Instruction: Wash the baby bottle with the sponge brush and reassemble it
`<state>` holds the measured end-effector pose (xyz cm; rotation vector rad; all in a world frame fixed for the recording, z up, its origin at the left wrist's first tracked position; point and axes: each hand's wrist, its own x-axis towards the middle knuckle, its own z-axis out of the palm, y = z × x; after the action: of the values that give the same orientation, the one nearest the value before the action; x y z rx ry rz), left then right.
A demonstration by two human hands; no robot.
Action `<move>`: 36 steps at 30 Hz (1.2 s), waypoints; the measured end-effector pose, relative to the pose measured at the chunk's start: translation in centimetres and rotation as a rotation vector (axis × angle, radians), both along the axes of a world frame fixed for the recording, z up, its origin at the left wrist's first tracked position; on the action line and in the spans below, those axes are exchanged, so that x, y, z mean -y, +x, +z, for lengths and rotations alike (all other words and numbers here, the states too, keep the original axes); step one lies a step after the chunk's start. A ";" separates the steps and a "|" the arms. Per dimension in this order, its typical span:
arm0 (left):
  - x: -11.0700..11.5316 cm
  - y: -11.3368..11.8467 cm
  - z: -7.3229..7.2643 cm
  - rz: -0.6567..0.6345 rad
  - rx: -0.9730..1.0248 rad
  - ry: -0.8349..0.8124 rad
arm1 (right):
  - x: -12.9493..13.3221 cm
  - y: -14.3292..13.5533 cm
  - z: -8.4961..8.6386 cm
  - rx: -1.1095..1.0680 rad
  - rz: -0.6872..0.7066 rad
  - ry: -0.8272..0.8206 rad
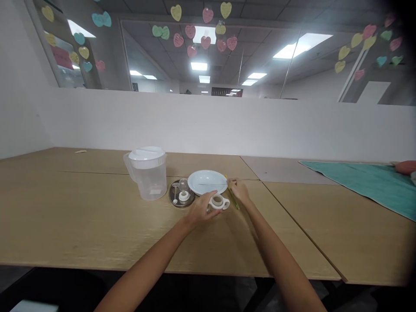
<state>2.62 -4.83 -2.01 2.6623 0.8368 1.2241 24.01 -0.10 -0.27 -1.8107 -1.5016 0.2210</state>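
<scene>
My left hand (202,209) is wrapped round a small white handled ring-shaped piece (217,200), held just in front of the white oval plate (203,177). To the right, my right hand (238,189) has its fingers together at the plate's right edge, on a thin wire or stick (212,184) that stretches across above the plate. A yellow-green brush or stick (234,200) lies beside that hand. Left of my left hand, a round metal tray (177,203) bears a clear bottle-like piece (183,184), a white ring (183,196) and a small spoon-like piece (175,193).
A clear plastic pitcher (151,180) with a white lid stands left of the tray. A teal cloth (364,177) lies at the far right with a reddish object (406,167) on it. Seams run between the table tops. A white wall rises behind the table.
</scene>
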 end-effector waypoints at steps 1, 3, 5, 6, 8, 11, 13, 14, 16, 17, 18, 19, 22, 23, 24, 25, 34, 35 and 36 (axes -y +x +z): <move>0.0 0.0 0.1 -0.014 -0.003 -0.016 | -0.6 -0.2 0.6 0.010 0.025 -0.029; 0.1 0.0 0.3 -0.028 0.011 -0.040 | -1.5 -0.6 1.8 0.098 0.044 -0.114; 0.3 0.1 0.5 -0.019 0.034 -0.049 | -2.1 -1.0 2.9 0.214 0.056 -0.201; 0.4 0.1 0.6 -0.012 0.038 -0.045 | -2.3 -1.2 3.4 0.257 0.060 -0.230; 0.4 0.1 0.9 -0.002 0.030 -0.004 | -2.6 -1.6 4.0 0.295 0.052 -0.261; -0.2 -0.8 1.5 0.109 0.060 0.118 | -2.8 -2.2 4.6 0.305 0.017 -0.266; -1.3 -2.0 1.9 0.329 0.139 0.141 | -3.0 -2.7 5.0 0.292 0.017 -0.251; -1.9 -2.8 2.0 0.466 0.163 0.121 | -3.2 -3.0 5.2 0.277 0.032 -0.238; -3.3 -4.5 2.0 0.696 0.071 0.032 | -3.4 -3.7 5.7 0.230 0.092 -0.202; -4.0 -5.2 1.8 0.779 -0.017 -0.032 | -3.5 -4.0 5.8 0.200 0.130 -0.180; -4.5 -5.8 1.6 0.843 -0.106 -0.099 | -3.6 -4.4 6.0 0.169 0.167 -0.158; -5.0 -6.3 1.3 0.894 -0.172 -0.157 | -3.7 -4.8 6.0 0.144 0.202 -0.137; -5.7 -6.9 0.5 0.962 -0.221 -0.232 | -3.8 -6.1 5.3 -0.010 0.327 -0.066; -5.7 -6.9 0.4 0.973 -0.217 -0.238 | -3.9 -6.4 5.0 -0.093 0.373 -0.046; -5.7 -6.9 0.3 0.983 -0.215 -0.244 | -4.0 -6.7 4.7 -0.180 0.417 -0.029; -5.6 -6.9 0.3 0.990 -0.215 -0.247 | -4.1 -6.9 4.4 -0.259 0.455 -0.016; -5.4 -6.8 0.7 0.990 -0.247 -0.281 | 0.3 -6.9 9.7 -0.279 0.361 0.651; -5.4 -6.8 0.8 0.997 -0.246 -0.281 | 1.3 -6.8 10.7 -0.297 0.344 0.710; -5.3 -6.8 1.0 1.009 -0.243 -0.277 | 2.3 -6.7 11.6 -0.314 0.325 0.760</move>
<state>-4.20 0.51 -0.96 2.1639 2.3457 0.7564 17.31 -2.38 11.32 -0.8879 -1.3854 0.0664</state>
